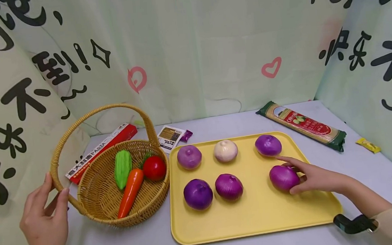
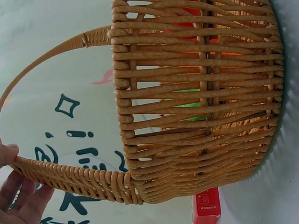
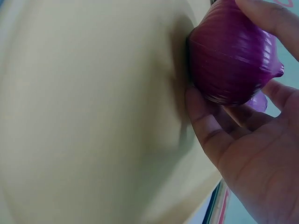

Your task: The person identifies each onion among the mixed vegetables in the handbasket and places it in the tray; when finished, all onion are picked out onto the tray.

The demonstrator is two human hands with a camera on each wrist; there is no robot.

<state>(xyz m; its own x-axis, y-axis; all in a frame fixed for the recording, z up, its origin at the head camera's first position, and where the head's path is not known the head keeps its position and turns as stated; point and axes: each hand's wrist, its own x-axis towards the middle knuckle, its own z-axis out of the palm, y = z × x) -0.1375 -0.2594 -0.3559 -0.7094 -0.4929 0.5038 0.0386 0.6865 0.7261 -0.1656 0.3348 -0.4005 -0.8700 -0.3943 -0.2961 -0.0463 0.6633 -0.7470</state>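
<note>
My left hand [image 1: 47,219] pinches the handle of a wicker basket [image 1: 144,214] low on its left side. Inside the basket lie a green ridged vegetable [image 1: 123,168], a carrot [image 1: 130,192] and a tomato [image 1: 154,168]. On the right part of a yellow tray [image 1: 260,214], my right hand [image 1: 314,176] holds a red onion [image 1: 283,178], thumb on one side and fingers on the other. Up close in the right wrist view, that purple onion [image 3: 233,56] sits against the tray surface. Behind it is another purple onion [image 1: 268,145].
Also on the tray are a white onion [image 1: 225,151] and several purple onions [image 1: 198,194]. A red pasta box [image 1: 102,152] lies behind the basket, beside a printed packet [image 1: 171,137]. A spaghetti bag [image 1: 302,125] and a yellow sachet [image 1: 368,145] lie at the right.
</note>
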